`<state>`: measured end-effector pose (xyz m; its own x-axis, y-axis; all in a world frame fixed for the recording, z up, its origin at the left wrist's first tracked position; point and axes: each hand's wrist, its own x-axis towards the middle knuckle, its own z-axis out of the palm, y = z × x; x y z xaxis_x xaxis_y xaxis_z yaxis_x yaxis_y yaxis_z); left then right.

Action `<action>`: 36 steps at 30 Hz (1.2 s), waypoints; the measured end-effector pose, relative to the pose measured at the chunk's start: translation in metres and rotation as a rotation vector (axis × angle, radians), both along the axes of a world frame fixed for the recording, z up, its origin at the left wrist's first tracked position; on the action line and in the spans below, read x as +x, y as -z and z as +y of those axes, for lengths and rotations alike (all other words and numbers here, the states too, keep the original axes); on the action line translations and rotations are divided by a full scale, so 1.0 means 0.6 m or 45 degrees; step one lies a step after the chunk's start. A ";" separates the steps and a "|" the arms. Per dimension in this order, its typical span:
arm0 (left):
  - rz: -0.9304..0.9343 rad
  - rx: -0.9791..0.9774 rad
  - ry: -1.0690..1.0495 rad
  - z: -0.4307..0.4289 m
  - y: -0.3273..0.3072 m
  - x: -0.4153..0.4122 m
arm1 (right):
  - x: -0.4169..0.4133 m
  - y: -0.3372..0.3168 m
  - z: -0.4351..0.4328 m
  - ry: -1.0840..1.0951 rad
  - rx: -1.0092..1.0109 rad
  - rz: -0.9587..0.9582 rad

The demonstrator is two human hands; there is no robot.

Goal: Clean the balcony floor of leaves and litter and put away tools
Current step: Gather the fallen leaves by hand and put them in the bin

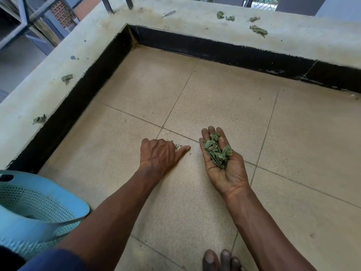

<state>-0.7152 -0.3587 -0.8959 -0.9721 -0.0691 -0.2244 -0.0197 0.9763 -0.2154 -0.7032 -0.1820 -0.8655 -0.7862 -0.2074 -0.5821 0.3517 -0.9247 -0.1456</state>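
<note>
On the ledge (pixel 195 26) six leaves (pixel 258 31); right hand (pixel 227 173) spread under one heap (pixel 217 153), left hand (pixel 158 153) gripping scraps (pixel 177 146)

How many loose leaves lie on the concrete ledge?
6 leaves: four on the far ledge, two on the left ledge. A grey sliver on the far one may be a seventh.

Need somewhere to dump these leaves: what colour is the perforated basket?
The basket is light blue, clearest in head view.
</note>
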 end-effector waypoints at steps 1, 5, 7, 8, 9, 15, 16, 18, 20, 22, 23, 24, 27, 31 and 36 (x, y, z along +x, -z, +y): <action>0.015 0.023 -0.027 -0.001 0.004 0.000 | -0.002 -0.001 -0.001 -0.001 -0.002 0.002; 0.076 0.120 -0.165 0.000 0.024 0.006 | -0.007 -0.003 0.005 -0.011 0.008 0.020; 0.103 0.144 -0.172 0.000 0.029 0.008 | -0.007 -0.005 0.013 -0.028 0.008 0.024; 0.108 0.150 -0.159 -0.001 0.030 0.005 | -0.008 -0.005 0.017 -0.030 0.009 0.022; 0.104 0.151 -0.134 -0.003 0.029 0.001 | -0.009 -0.005 0.021 -0.025 0.008 0.025; 0.066 0.143 -0.041 -0.017 0.027 -0.017 | -0.004 -0.007 0.038 0.069 -0.061 0.003; 0.084 0.148 -0.059 -0.017 0.028 -0.017 | -0.001 -0.009 0.041 0.081 -0.066 0.004; 0.090 0.141 -0.092 -0.021 0.026 -0.022 | 0.005 -0.017 0.045 0.105 -0.086 0.012; 0.069 0.114 -0.151 -0.032 0.018 -0.035 | 0.011 -0.026 0.055 0.127 -0.118 0.016; 0.045 0.100 -0.237 -0.042 0.006 -0.047 | 0.013 -0.035 0.067 0.143 -0.124 0.009; 0.042 0.111 -0.255 -0.042 -0.004 -0.053 | 0.011 -0.042 0.074 0.161 -0.125 0.014; 0.048 0.130 -0.256 -0.041 -0.010 -0.056 | 0.011 -0.046 0.080 0.181 -0.135 0.016; 0.214 0.421 -0.309 -0.007 -0.053 -0.081 | 0.005 -0.063 0.104 0.216 -0.163 0.069; 0.393 1.222 -0.247 0.093 -0.168 -0.125 | -0.016 -0.130 0.147 0.312 -0.142 0.156; 0.295 1.697 0.303 0.289 -0.363 -0.101 | -0.019 -0.296 0.203 0.513 0.000 0.218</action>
<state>-0.7757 -0.1852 -0.6781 -0.9540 0.2408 0.1783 0.2687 0.4244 0.8647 -0.7144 -0.0603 -0.6880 -0.8896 0.1355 -0.4363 -0.0661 -0.9831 -0.1706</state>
